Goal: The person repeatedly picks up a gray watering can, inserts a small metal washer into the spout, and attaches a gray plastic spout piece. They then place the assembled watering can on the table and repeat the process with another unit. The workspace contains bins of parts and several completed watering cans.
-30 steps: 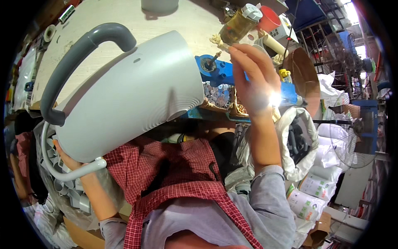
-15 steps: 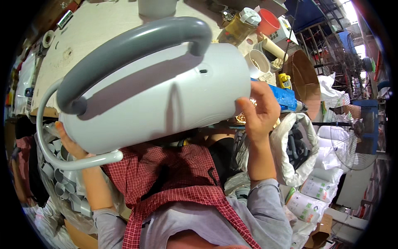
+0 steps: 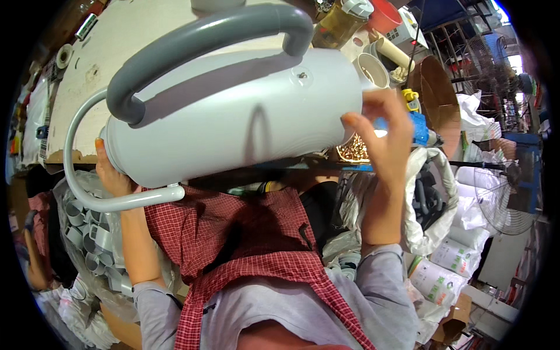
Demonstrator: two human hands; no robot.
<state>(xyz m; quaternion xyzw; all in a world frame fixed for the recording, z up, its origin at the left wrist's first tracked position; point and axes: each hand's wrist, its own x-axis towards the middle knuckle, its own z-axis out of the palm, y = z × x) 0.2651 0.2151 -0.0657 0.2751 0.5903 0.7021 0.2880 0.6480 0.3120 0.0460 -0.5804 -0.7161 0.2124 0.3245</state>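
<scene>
I hold a large light-grey plastic jug body (image 3: 233, 122) lying on its side close in front of my face. It has a dark grey arched handle (image 3: 198, 41) on top and a thin curved grey tube (image 3: 87, 192) at its left end. My left hand (image 3: 114, 175) supports the jug's left end from below. My right hand (image 3: 385, 134) grips the right rim, fingers spread over the edge. A red checked apron (image 3: 233, 233) hangs beneath the jug.
Behind the jug lies a pale workbench (image 3: 116, 52) with a yellowish bottle (image 3: 341, 20), a red cup (image 3: 388, 14), white tubes (image 3: 373, 67), a blue tool (image 3: 417, 125). A bag of grey plastic parts (image 3: 87, 233) sits lower left, white sacks (image 3: 431, 198) and a fan (image 3: 504, 186) right.
The jug has turned from tilted upright to lying horizontal, handle up. My right hand dropped from near the yellowish bottle and took hold of the jug's right rim.
</scene>
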